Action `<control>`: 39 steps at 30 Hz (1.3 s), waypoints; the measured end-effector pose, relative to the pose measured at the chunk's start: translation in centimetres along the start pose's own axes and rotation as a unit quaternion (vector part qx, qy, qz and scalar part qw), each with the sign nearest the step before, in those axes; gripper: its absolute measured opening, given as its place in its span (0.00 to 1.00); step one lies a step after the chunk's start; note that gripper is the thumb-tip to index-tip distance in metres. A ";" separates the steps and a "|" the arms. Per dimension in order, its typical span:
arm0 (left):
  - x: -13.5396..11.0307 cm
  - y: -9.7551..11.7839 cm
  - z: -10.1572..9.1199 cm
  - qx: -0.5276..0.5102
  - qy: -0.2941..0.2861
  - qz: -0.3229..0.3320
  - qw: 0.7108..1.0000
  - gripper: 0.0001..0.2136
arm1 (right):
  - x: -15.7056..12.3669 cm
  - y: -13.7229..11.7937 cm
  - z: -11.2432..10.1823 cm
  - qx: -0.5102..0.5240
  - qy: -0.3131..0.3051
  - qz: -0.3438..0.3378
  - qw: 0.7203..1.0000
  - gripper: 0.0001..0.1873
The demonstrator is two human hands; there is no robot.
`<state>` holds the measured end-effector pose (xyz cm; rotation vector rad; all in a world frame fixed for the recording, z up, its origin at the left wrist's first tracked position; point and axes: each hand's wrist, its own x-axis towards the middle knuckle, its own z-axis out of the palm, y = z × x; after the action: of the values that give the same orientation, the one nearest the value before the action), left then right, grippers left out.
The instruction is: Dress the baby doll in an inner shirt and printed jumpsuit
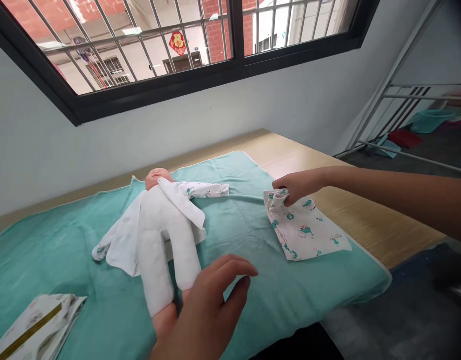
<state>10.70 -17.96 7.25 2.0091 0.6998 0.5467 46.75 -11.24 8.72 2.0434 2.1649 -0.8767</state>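
Note:
A baby doll (162, 215) with a white cloth body lies on its back on a teal blanket (238, 225). One of its arms is in the patterned sleeve of a small white baby top (123, 240), which is spread open around it. In front of the doll's feet, my left hand (215, 305) hovers with thumb and fingers apart, holding nothing. At the right, my right hand (301, 185) grips the upper edge of folded white baby pants (309, 235) printed with teal figures. The cloth bunches between its fingers and hangs down onto the blanket.
Folded printed cloth with a gold-coloured strip (38, 325) lies at the blanket's lower left. The wooden table (290, 145) ends at the right, above a dark floor. Behind it are a wall and a barred window (158, 60). A metal frame (388, 100) with basins stands far right.

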 end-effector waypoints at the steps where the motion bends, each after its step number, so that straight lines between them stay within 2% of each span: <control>1: 0.0 -0.2 1.0 -0.049 0.031 -0.052 0.997 0.10 | -0.3 -0.1 -0.3 0.015 0.001 0.001 1.000 0.19; 3: 0.3 -0.9 3.5 -0.169 0.081 -0.146 0.971 0.14 | -1.2 -0.7 -1.0 0.042 0.004 -0.005 0.999 0.22; 5: 1.2 -1.5 5.9 -0.286 0.106 -0.188 0.934 0.23 | -2.6 -2.0 -1.9 0.061 0.001 -0.018 0.998 0.22; 7: 2.5 -1.6 7.5 -0.349 0.131 -0.193 0.908 0.32 | -4.3 -4.1 -2.9 0.073 -0.005 -0.034 0.997 0.20; 9: 3.6 -1.1 7.9 -0.383 0.134 -0.176 0.897 0.36 | -5.7 -6.6 -3.9 0.071 0.000 -0.059 0.996 0.19; 11: 4.2 -0.5 7.4 -0.402 0.113 -0.157 0.895 0.33 | -6.4 -9.2 -4.6 0.060 0.019 -0.090 0.994 0.20; 13: 3.8 0.1 6.4 -0.411 0.104 -0.161 0.891 0.25 | -6.1 -11.3 -5.1 0.069 0.100 -0.108 0.987 0.19; 15: 2.7 0.4 5.3 -0.411 0.138 -0.189 0.881 0.18 | -4.8 -12.8 -5.2 0.095 0.200 -0.121 0.968 0.17; 17: 1.1 0.4 4.2 -0.424 0.189 -0.220 0.858 0.17 | -2.9 -14.3 -4.9 0.118 0.247 -0.144 0.951 0.17; 22: -3.1 0.3 0.3 -0.514 0.323 -0.225 0.762 0.21 | 2.1 -19.8 -2.4 0.107 0.181 -0.249 0.946 0.24; 24: -4.6 0.1 -1.5 -0.513 0.360 -0.223 0.747 0.23 | 3.7 -22.6 -1.1 0.104 0.171 -0.297 0.934 0.24; 27: -6.8 -0.9 -3.8 -0.455 0.405 -0.227 0.760 0.26 | 6.2 -26.4 0.8 0.105 0.142 -0.373 0.911 0.23; 31: -9.3 -3.5 -6.2 -0.245 0.514 -0.210 0.795 0.25 | 10.6 -29.4 2.9 0.048 0.099 -0.417 0.902 0.24; 34: -10.4 -5.0 -7.6 -0.122 0.544 -0.238 0.795 0.22 | 13.1 -29.7 4.3 -0.013 0.117 -0.425 0.898 0.20; 36: -10.6 -5.1 -8.3 -0.101 0.526 -0.233 0.812 0.20 | 13.7 -29.0 4.8 -0.012 0.131 -0.425 0.896 0.19; 39: -10.0 -4.2 -8.9 -0.088 0.507 -0.194 0.835 0.18 | 13.1 -27.4 4.1 0.021 0.113 -0.391 0.913 0.23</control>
<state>-3.32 -17.26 6.91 1.2253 1.5693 1.3846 18.15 -0.40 10.14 1.2895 3.1871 -0.7365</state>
